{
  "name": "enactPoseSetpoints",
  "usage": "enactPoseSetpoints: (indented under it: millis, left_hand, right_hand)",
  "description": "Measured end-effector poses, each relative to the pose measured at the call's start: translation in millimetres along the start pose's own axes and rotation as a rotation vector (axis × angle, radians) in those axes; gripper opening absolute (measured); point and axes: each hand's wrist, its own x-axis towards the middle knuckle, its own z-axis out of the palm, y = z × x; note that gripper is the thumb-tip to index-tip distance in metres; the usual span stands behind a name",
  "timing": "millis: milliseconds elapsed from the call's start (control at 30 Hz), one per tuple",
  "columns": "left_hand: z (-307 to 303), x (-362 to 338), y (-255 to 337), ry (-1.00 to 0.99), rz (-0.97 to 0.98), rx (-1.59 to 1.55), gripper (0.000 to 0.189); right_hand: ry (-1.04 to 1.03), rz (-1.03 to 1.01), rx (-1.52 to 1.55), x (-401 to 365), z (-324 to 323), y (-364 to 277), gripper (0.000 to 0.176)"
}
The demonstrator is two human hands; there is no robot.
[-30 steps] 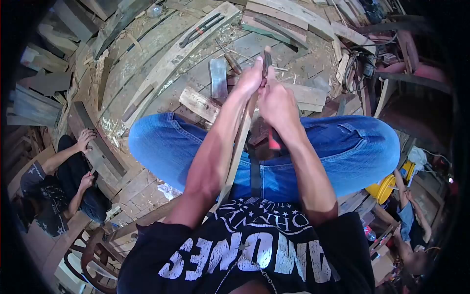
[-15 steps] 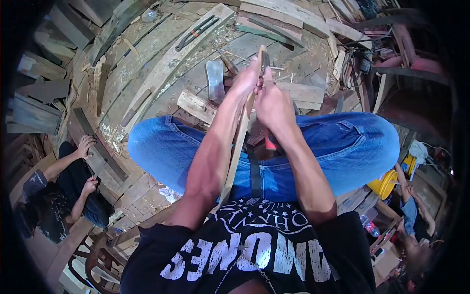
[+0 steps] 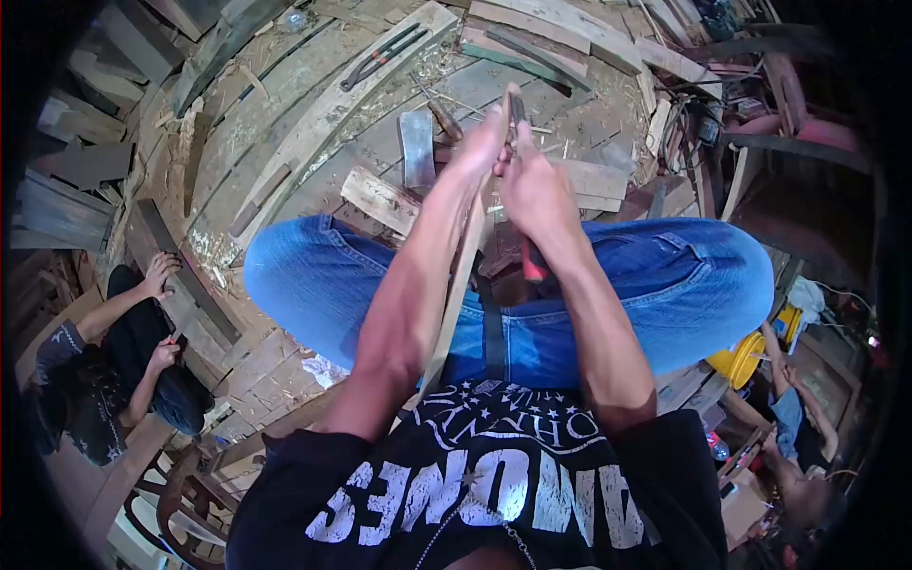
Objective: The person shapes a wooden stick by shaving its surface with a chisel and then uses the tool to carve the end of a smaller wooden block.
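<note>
Ahead of your shirt (image 3: 475, 496), the wooden strip (image 3: 458, 293) slants away over your lap, its near end hard to make out. Your left hand (image 3: 478, 149) clasps its far part; your right hand (image 3: 538, 195) grips a red-ended tool (image 3: 533, 266), its middle hidden. Your fingertips overlap unclearly. Beyond, pincers (image 3: 380, 60) lie on a plank (image 3: 321, 129); at right, another person (image 3: 788, 418) is dim and blurred.

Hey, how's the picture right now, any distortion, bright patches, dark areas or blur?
In the head view, wide-lens distortion seems to bow the long plank; same view, corners go black; same view, jeans catch bright light; same view, left hand and right hand look slightly soft.
</note>
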Motion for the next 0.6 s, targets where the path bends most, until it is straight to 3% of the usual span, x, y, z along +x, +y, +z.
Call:
enactPoseSetpoints:
  millis: [167, 233, 300, 367, 400, 500, 600]
  left_hand:
    - [0, -5, 0, 0.007, 0.001, 0.099, 0.054]
    - [14, 7, -21, 0.065, 0.065, -0.02, 0.055]
    - [10, 6, -18, 0.079, 0.086, -0.117, 0.056]
    - [-9, 5, -12, -0.09, -0.078, -0.082, 0.053]
    - [-3, -3, -9, -0.075, -0.067, -0.089, 0.051]
    - [-5, -9, -4, -0.126, -0.05, -0.156, 0.046]
    - [5, -25, 10, -0.074, -0.037, -0.099, 0.048]
  right_hand:
    - [-0.088, 0.01, -0.151, -6, -12, -22, 0.052]
    - [0.031, 0.019, -0.062, 20, -10, -9, 0.052]
    - [-0.09, 0.087, 0.051, 33, -6, -5, 0.05]
    - [0.067, -0.092, -0.109, -10, 7, -3, 0.049]
    - [0.097, -0.102, -0.031, -12, 13, 7, 0.05]
    - [0.152, 0.027, -0.044, -9, -14, 3, 0.053]
    - [0.198, 0.004, 0.132, -11, -20, 6, 0.054]
